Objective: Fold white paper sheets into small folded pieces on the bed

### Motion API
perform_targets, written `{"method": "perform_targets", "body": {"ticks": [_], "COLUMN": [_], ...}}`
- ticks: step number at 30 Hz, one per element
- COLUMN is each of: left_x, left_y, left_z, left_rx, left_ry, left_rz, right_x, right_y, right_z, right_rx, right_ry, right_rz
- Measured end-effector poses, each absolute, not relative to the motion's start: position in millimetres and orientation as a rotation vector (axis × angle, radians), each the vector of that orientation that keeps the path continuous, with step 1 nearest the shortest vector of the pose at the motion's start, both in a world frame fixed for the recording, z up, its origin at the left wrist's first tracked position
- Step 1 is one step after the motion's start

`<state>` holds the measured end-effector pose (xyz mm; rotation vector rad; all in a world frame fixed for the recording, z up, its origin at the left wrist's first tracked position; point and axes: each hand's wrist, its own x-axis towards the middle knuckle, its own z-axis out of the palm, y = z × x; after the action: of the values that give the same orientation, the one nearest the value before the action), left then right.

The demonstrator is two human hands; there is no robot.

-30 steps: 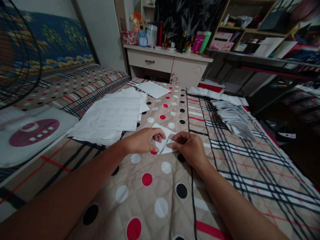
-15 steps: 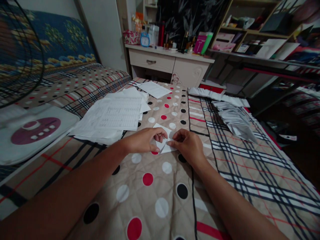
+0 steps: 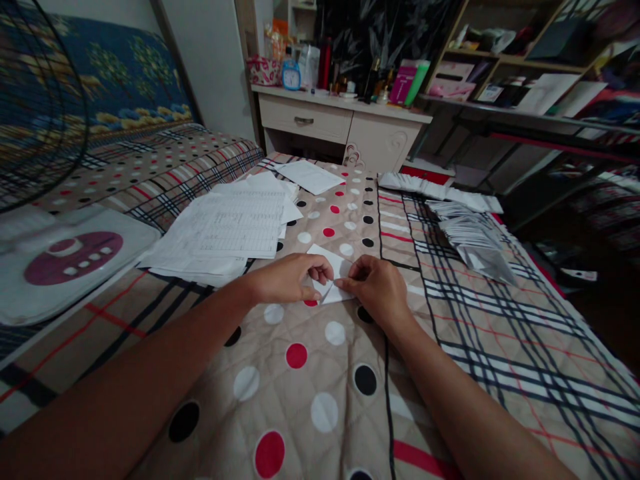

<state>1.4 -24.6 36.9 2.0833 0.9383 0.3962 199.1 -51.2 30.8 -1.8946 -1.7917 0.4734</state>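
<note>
A small folded sheet of white paper lies on the dotted bedspread between my hands. My left hand curls over its left side, thumb and fingers closed about the paper's edge. From the right, my right hand pinches a folded flap near the middle, thumb and forefinger together. Part of the sheet is hidden under the fingers. Left of my hands lies a loose pile of white sheets, the top one printed with a table. A further white sheet stack lies beyond it.
Folded paper pieces lie in rows on the right of the bed, with another row behind. A white plastic bag with a purple print is at left, near a fan guard. A dresser stands at the far end.
Both hands stay on the folded paper in nearly the same pose. The whole view has shifted very slightly.
</note>
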Motion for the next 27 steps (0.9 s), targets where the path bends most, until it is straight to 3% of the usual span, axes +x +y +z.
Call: {"method": "perform_targets", "body": {"ticks": [27], "left_x": [18.5], "left_y": [-37.3], "left_z": [31.5], "left_rx": [2.219], "left_ry": [1.186], "left_rz": [0.455], "right_x": [197.0], "right_y": [-51.3], "right_z": [32.3], "right_rx": [-1.939], "right_ry": [-1.798], "right_rz": [0.437]}}
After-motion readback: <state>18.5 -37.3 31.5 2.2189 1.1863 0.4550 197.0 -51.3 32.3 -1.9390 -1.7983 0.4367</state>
